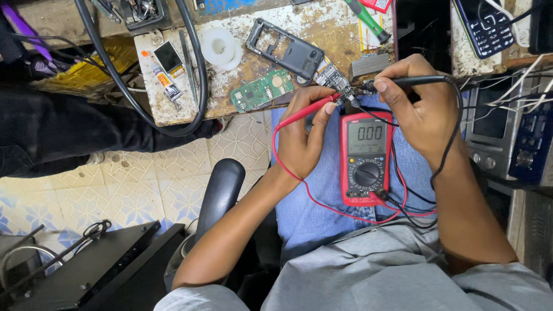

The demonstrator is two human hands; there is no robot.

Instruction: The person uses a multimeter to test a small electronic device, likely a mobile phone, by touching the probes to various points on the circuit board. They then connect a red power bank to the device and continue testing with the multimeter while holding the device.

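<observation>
Left grip (pixel 300 136): fingers closed around the red probe (pixel 305 110), pinched near its forward end between thumb and fingertips. Right grip (pixel 414 100): closed the same way on the black probe (pixel 404 81), thumb over the top of the barrel. Both tips converge on one spot at the desk's (pixel 181 110) near edge.

Largest first. The red multimeter (pixel 365 159) lies flat on the person's lap, on blue trousers, between the two wrists and just below the grips. Judged moderately heavy, a rigid case in a rubbery shell; unlikely to slide, best lifted by its long sides. Its display is lit.

The leads: red wire (pixel 316 200) loops from the left grip down round to the meter's base; black wire (pixel 453 135) drops past the right wrist. Soft, light, prone to snagging, and a tug would shift the tips.

The probes: stiff, light plastic barrels with sharp points. A hold close to the tip, as here, gives the steadiest aim.

Smallest: the small circuit board (pixel 334 79) under the tips, just beyond both grips at the desk edge. Judged light, rigid, fragile; it could skate under pressure. Whether the tips actually touch it cannot be told.

Nearby on the desk: a green circuit board (pixel 261 89), a phone frame (pixel 284 46), a green-handled screwdriver (pixel 363 13).
</observation>
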